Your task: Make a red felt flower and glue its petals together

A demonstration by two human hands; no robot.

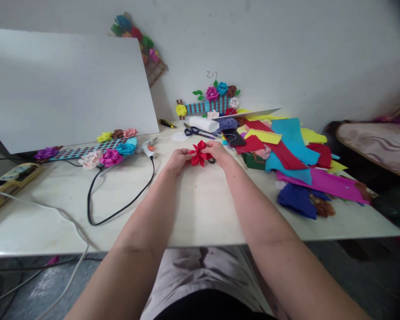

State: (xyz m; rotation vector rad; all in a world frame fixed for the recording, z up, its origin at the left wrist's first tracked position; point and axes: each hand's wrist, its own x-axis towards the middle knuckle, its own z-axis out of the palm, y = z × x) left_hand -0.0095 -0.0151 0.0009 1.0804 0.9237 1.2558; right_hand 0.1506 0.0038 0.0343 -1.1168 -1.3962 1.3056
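A red paper flower (pixel 199 154) with pointed petals is held between my two hands, over the middle of the table. My left hand (pixel 179 161) pinches a petal on its left side. On the other side, my right hand (pixel 218 153) has its fingers closed on the right petals. Part of a dark ring, perhaps a scissors handle, shows just under my right fingers. Dark blue-handled scissors (pixel 192 130) lie beyond the flower, near a white roll (pixel 204 124).
A glue gun (pixel 148 146) with a black cord lies left, beside a blue woven piece with paper flowers (pixel 111 157). Coloured paper sheets (pixel 291 142) are heaped right. A power strip (pixel 13 182) sits at the left edge; a white board (pixel 70 93) leans behind.
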